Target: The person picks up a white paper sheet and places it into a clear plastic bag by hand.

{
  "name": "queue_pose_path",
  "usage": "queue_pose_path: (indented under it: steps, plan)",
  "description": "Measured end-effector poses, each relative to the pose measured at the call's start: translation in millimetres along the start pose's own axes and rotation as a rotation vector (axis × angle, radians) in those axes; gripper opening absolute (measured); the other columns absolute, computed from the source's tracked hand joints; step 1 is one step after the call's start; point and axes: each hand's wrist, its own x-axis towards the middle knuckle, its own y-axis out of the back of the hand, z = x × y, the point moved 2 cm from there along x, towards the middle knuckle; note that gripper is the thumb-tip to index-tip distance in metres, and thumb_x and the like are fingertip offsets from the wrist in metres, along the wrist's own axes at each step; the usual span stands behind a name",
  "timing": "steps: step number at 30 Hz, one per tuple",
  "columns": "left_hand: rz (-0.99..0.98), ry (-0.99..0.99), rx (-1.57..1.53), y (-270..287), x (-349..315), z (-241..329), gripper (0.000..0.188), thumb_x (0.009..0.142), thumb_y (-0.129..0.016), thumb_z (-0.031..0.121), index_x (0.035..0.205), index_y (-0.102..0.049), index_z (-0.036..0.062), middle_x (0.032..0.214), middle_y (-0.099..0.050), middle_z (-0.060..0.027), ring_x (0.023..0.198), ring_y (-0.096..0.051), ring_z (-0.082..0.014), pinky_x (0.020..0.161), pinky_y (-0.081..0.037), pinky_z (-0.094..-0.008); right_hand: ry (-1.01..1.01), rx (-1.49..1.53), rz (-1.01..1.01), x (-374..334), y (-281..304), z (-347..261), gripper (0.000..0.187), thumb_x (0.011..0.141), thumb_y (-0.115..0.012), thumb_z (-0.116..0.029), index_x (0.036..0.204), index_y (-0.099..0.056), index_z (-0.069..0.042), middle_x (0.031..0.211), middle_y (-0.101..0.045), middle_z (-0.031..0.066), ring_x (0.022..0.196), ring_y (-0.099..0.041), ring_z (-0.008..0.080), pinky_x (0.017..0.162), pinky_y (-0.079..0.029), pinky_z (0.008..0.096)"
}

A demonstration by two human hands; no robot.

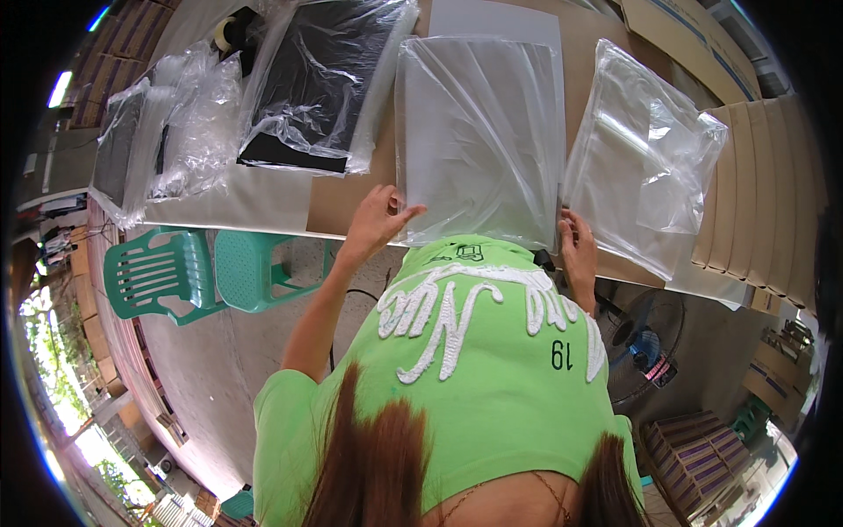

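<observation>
A clear plastic bag with a whitish sheet showing through lies flat on the table right before me. At its lower left edge is my left hand, the thumb over the plastic and the other fingers curled, closed on the edge. On the opposite side my right hand has its bent fingers closed at the lower right edge of the same bag. Just right of it lies a stack of clear plastic bags, creased and shiny. To the left, a black sheet or item in clear plastic rests on the table.
Crumpled clear plastic packs and a tape roll lie at the far left. Upright cardboard pieces line the right side, with a carton behind. Green plastic chairs and a fan stand below table level.
</observation>
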Motion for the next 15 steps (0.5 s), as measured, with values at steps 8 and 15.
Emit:
queue_pose_path:
  steps: [8,15]
  plan:
    - [-0.247,0.111,-0.080,1.8,-2.6,-30.9,0.035,0.081,-0.067,0.029,0.075,-0.059,-0.0039,0.068,-0.061,-0.0115,0.062,-0.062,-0.0162,0.054,-0.048,-0.0294,-0.054,0.131,-0.177,9.4,-13.7,5.9,0.031,0.081,-0.064,-0.010,0.108,-0.055,0.000,0.073,-0.060,0.0083,0.064,-0.055,0.0159,0.062,-0.045,0.0288]
    - [-0.384,0.139,-0.271,7.8,4.8,-15.2,0.035,0.085,-0.063,0.032,0.094,-0.058,-0.0013,0.082,-0.060,-0.0097,0.076,-0.060,-0.0136,0.067,-0.048,-0.0277,0.013,0.487,-0.200,10.0,-20.3,22.0,0.026,0.081,-0.059,-0.001,0.107,-0.054,-0.001,0.070,-0.048,-0.0031,0.062,-0.041,0.0051,0.056,-0.036,0.0209]
